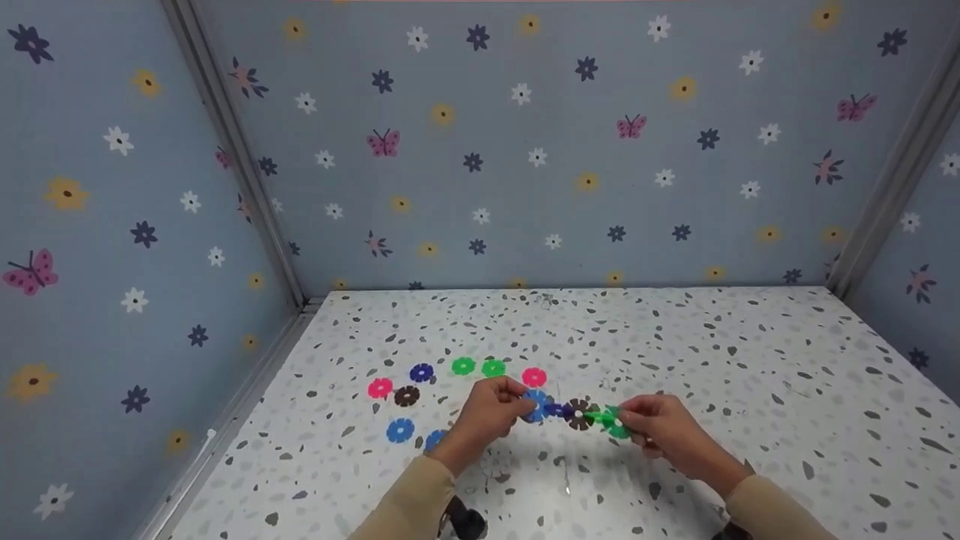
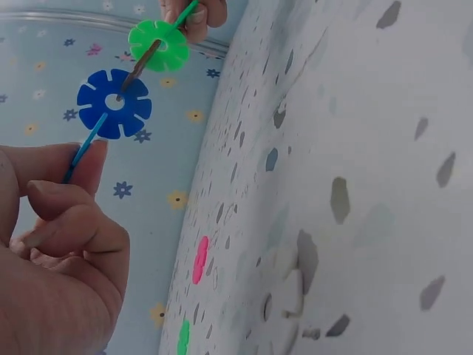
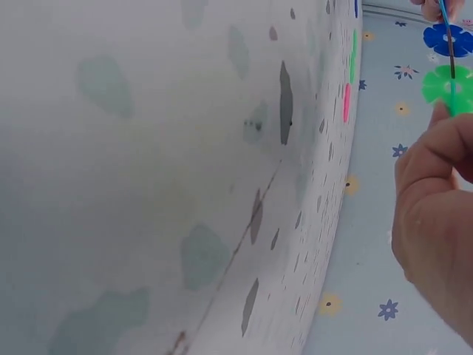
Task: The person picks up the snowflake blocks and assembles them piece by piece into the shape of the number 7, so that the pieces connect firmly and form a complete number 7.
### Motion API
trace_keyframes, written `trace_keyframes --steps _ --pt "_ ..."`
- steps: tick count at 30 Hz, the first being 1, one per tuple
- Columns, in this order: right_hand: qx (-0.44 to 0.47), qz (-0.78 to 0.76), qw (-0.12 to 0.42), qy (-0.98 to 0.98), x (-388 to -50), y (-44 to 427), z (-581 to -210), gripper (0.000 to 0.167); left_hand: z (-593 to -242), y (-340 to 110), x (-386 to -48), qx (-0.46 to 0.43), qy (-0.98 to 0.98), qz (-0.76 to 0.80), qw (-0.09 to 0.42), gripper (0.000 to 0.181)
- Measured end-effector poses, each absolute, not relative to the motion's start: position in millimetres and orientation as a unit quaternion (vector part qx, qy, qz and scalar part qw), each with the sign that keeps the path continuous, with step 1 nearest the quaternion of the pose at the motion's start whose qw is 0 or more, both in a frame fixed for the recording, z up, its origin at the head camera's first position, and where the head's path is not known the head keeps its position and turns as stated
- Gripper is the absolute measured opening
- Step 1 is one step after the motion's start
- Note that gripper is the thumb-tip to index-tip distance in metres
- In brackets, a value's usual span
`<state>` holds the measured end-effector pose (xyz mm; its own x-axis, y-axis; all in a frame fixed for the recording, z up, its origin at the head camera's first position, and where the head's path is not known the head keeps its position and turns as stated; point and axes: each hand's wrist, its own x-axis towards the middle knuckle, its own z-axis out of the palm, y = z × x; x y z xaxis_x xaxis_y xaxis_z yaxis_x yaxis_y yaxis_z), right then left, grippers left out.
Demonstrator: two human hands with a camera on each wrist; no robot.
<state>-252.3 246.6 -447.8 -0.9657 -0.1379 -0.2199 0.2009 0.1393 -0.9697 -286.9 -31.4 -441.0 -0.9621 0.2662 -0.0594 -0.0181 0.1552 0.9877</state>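
Your left sleeve [image 1: 412, 495] and right sleeve [image 1: 776, 508] are plain beige, ending short of your bare left hand [image 1: 487, 411] and right hand [image 1: 666, 429]. By your left cuff shows a black, round-ended wrist device [image 1: 469, 523].

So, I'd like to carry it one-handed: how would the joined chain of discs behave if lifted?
The chain probably stays fairly stiff: it spans between the left hand and right hand without obvious sag. It's likely light, since its discs look thin edge-on. It might come apart if twisted, as they seem only slotted together.
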Motion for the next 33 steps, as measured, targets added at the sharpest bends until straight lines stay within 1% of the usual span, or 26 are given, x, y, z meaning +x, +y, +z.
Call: trace_keyframes --steps 4,9,12,14,18,23,25,29,33 --pt "0.030 -0.654 0.126 0.745 -249.0 243.0 -444.7 0.011 -439.3 -26.7 -284.1 0.079 0.747 0.653 0.099 0.016" --pt "0.058 -0.649 0.090 0.753 -249.2 239.4 -443.1 0.007 -437.3 -18.9 -283.3 0.099 0.732 0.669 0.083 0.013" --pt "0.070 -0.648 0.087 0.754 -249.3 237.4 -446.3 0.008 -434.3 -16.6 -281.5 0.102 0.718 0.684 0.083 0.012" --pt "0.066 -0.649 0.098 0.752 -248.6 237.5 -448.3 0.009 -431.1 -16.4 -281.1 0.100 0.723 0.678 0.084 0.012" --pt "0.033 -0.659 0.137 0.739 -244.9 243.6 -448.4 0.013 -423.6 -17.2 -283.6 0.103 0.744 0.655 0.085 0.012" --pt "-0.035 -0.658 0.231 0.716 -239.3 251.7 -443.3 0.018 -420.6 -19.2 -288.6 0.130 0.753 0.639 0.087 0.016" --pt "-0.051 -0.655 0.258 0.708 -238.1 253.1 -442.2 0.020 -421.3 -22.0 -290.4 0.144 0.762 0.625 0.092 0.020" --pt "-0.049 -0.664 0.260 0.699 -237.8 257.7 -443.6 0.021 -423.9 -36.0 -293.4 0.173 0.805 0.555 0.119 0.026" --pt "-0.030 -0.681 0.245 0.690 -238.7 264.3 -447.6 0.019 -426.8 -57.0 -291.2 0.199 0.878 0.410 0.144 0.027"
